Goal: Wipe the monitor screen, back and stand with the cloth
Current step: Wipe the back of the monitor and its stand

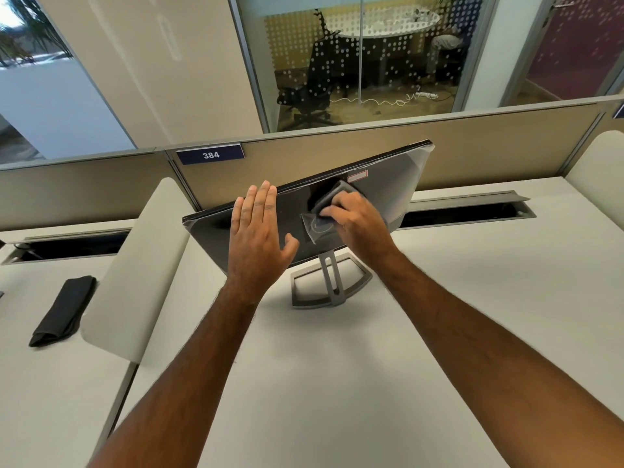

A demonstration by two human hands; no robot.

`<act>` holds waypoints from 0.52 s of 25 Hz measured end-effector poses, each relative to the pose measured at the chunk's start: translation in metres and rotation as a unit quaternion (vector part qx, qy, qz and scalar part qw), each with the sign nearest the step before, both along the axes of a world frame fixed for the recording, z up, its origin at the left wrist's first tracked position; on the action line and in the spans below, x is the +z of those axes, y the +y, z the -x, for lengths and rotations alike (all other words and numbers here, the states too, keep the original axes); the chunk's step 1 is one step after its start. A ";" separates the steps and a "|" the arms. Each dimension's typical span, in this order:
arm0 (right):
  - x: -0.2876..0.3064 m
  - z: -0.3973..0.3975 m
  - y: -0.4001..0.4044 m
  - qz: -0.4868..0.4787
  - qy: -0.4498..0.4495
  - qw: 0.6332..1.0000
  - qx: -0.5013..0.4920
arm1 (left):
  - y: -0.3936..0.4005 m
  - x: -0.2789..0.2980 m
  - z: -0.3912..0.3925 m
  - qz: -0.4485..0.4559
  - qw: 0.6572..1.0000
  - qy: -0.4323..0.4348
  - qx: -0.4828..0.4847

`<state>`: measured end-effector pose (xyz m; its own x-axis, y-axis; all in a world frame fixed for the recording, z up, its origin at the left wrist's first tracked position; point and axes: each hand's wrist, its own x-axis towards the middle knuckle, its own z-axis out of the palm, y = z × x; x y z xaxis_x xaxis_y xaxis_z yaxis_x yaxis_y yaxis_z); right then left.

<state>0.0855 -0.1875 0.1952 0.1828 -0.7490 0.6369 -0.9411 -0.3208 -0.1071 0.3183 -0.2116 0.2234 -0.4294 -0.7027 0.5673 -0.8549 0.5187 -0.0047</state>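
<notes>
A dark monitor point(398, 184) stands on the white desk with its back turned toward me, on a grey open-frame stand point(329, 282). My left hand point(258, 238) lies flat, fingers straight, against the left half of the back panel. My right hand point(354, 217) grips a folded grey cloth point(332, 195) and presses it on the middle of the back, just above the stand mount. Thin plastic film clings to the monitor's right edge.
A second folded dark cloth point(62, 310) lies on the neighbouring desk at left, beyond a white curved divider point(141, 271). Open cable slots point(472, 211) run behind the monitor along the beige partition point(489, 153) marked 384.
</notes>
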 end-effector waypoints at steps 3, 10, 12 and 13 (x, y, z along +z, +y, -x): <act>0.017 -0.012 -0.007 0.035 0.028 0.999 0.003 | 0.001 -0.002 0.000 0.004 1.000 0.004 0.002; -0.043 -0.010 0.001 -0.098 0.086 0.991 0.031 | -0.002 0.002 -0.002 -0.012 1.000 0.002 -0.005; -0.046 0.004 0.008 -0.109 0.080 0.991 0.004 | 0.000 0.002 -0.001 -0.011 1.000 0.007 -0.008; -0.045 0.009 0.009 -0.099 0.055 0.994 -0.011 | 0.001 0.002 0.000 -0.011 1.000 0.010 -0.008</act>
<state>0.0764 -0.1781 0.1498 0.2260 -0.8618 0.4541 -0.9570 -0.2834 -0.0614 0.3184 -0.2105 0.2256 -0.4293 -0.7081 0.5606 -0.8464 0.5319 0.0238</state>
